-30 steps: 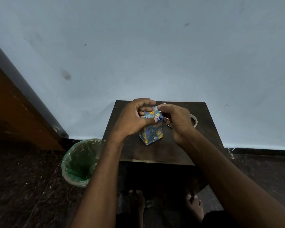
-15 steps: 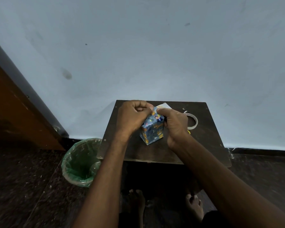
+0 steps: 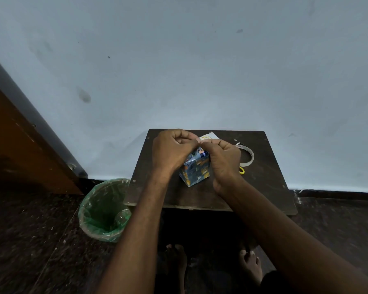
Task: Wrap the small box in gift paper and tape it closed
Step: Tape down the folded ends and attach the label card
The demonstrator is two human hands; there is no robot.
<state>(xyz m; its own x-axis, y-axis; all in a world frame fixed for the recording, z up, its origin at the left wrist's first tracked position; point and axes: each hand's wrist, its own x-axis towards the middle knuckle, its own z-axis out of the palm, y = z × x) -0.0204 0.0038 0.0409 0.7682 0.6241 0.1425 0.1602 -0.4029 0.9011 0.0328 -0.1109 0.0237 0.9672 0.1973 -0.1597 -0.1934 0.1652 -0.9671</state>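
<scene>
left hand (image 3: 173, 151): fingers curled, pinching | right hand (image 3: 223, 160): grip curled, fingertips meeting left | forearms converging

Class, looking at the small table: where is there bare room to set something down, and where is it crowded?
Bare: the front strip of the table below the wrapped box, and its right front corner. Crowded: the back, where left hand and right hand work, beside the tape roll.

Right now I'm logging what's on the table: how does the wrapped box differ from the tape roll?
The wrapped box is a blue patterned block; the tape roll is a pale open ring. The box stands upright at the table's middle; the roll lies flat farther right. The left hand and right hand grip the box's top; the roll lies untouched. Both rest on the table.
</scene>
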